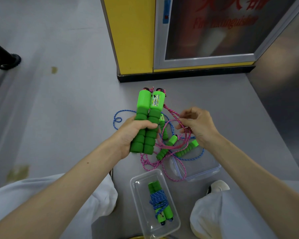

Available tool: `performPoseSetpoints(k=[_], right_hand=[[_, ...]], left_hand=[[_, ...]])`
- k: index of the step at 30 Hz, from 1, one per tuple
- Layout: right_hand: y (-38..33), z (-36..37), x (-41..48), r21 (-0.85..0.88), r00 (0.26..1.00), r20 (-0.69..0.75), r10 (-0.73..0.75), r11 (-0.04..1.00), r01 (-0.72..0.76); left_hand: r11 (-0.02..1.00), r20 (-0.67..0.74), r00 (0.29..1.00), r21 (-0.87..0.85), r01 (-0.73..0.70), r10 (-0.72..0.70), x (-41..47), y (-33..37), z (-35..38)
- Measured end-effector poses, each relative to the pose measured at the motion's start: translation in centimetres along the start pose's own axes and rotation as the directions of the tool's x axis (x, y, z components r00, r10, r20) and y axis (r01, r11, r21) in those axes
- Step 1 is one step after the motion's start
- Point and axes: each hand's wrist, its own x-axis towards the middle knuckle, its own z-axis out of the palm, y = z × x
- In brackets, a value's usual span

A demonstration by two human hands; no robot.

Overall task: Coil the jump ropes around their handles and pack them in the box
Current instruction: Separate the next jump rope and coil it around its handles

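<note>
We're judging this as wrap start on the second rope. One finished bundle (pixel 160 202), blue cord wound round green handles, is already lying in the clear box (pixel 134 195) on the floor (pixel 59 100) between our knees.

The left grip (pixel 135 133) is clasping the paired handles (pixel 148 107) side by side, caps pointing away from us. The right grip (pixel 197 126) is pinching the pink rope (pixel 173 114) between thumb and fingertips, just beside the handles.

Next move is probably laying the first turn across the foam section. That's needing steady tension and slack fed from the floor tangle, where the pink is crossing a blue rope (pixel 117 119) and loose handles (pixel 188 149). We're expecting a snag risk there.

Materials:
- **Handles:** ribbed soft foam below, glossy hard plastic above.
- **Cords:** thin, braided and limp.
- **Box:** thin clear plastic with rounded corners.
- **Lid (pixel 202 167):** lying beside the box, partly under the cords.
</note>
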Motion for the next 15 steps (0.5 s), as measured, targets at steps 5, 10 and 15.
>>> performPoseSetpoints(k=[5, 10, 15], right_hand=[[-0.16, 0.03, -0.35, -0.153, 0.991, 0.117, 0.058, 0.987, -0.04], [-0.03, 0.32, -0.32, -0.255, 0.983, 0.182, 0.01, 0.966, 0.038], [-0.37, 0.48, -0.16, -0.073, 0.986, 0.167, -0.012, 0.997, 0.025]], left_hand=[[0.999, 0.008, 1.0, 0.034, -0.016, 0.016, -0.23, 0.03, 0.16], [0.999, -0.047, 0.998, 0.014, -0.03, 0.03, -0.05, 0.03, 0.26], [0.997, -0.125, 0.991, -0.05, -0.051, 0.044, 0.16, 0.45, -0.03]])
